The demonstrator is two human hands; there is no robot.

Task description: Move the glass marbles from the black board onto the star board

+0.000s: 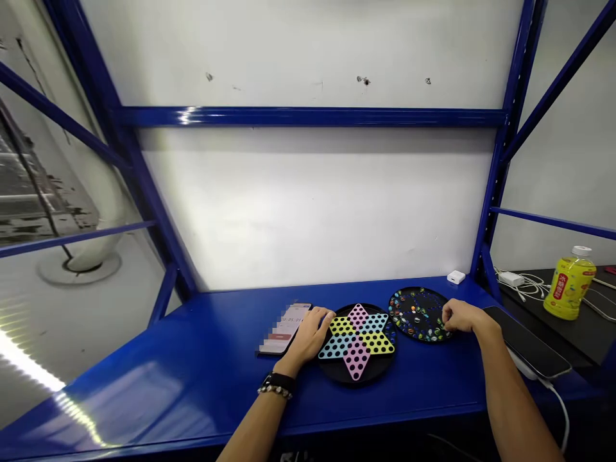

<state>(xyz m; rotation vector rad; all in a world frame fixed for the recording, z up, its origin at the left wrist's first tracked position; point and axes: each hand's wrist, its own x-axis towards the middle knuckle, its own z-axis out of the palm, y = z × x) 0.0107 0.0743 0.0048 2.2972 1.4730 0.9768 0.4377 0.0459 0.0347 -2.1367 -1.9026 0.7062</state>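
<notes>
My left hand (pixel 308 337) rests with its fingers on the left rim of a star-shaped Chinese checkers board (pixel 357 366), which is black with pink, yellow and blue points and has no marbles in its holes. A beaded bracelet and black band (pixel 275 385) circle my left wrist. My right hand (pixel 462 317) is loosely curled at the right edge of a round black tray (pixel 409 327) holding several coloured marbles. Whether those fingers hold a marble is hidden. A smartphone (pixel 283 328) showing a timer lies just left of my left hand.
A second black phone (pixel 527 342) lies right of my right arm, with a white cable (pixel 561 410) trailing off the blue shelf. A small white box (pixel 455 277) sits at the back. Blue steel uprights frame the shelf. A yellow bottle (pixel 570 282) stands on a dark table to the right.
</notes>
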